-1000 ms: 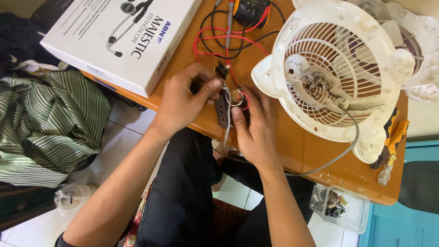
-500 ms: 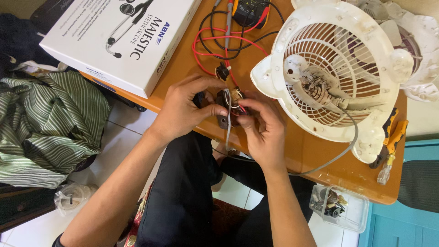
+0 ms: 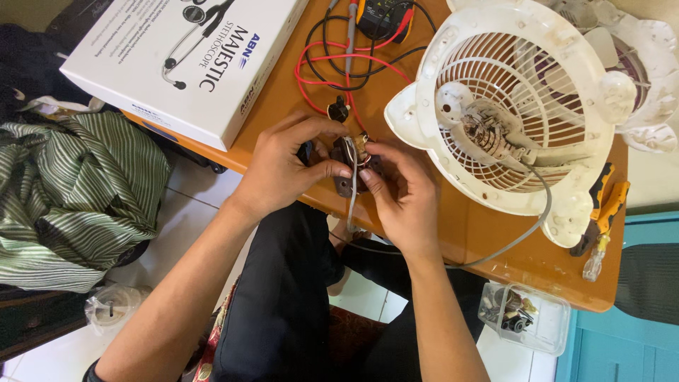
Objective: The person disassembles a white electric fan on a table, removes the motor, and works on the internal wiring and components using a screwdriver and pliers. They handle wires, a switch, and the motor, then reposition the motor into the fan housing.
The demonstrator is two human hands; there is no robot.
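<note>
Your left hand and right hand both pinch the small dark brown plastic switch block w/ wires — it sits between your fingertips, just above the near edge of the orange wooden worktop. A grey cable runs from it to the white plastic fan housing beside your right hand. Red & black meter leads lie just behind; white cardboard box to the left.

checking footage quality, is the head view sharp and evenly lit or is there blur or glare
Head view: soft, even daylight and no harsh shadows; the hands, left hand and right hand, and the dark switch part look sharp; mild glare whitens the fan grille; edges show slight wide-angle bending.
</note>
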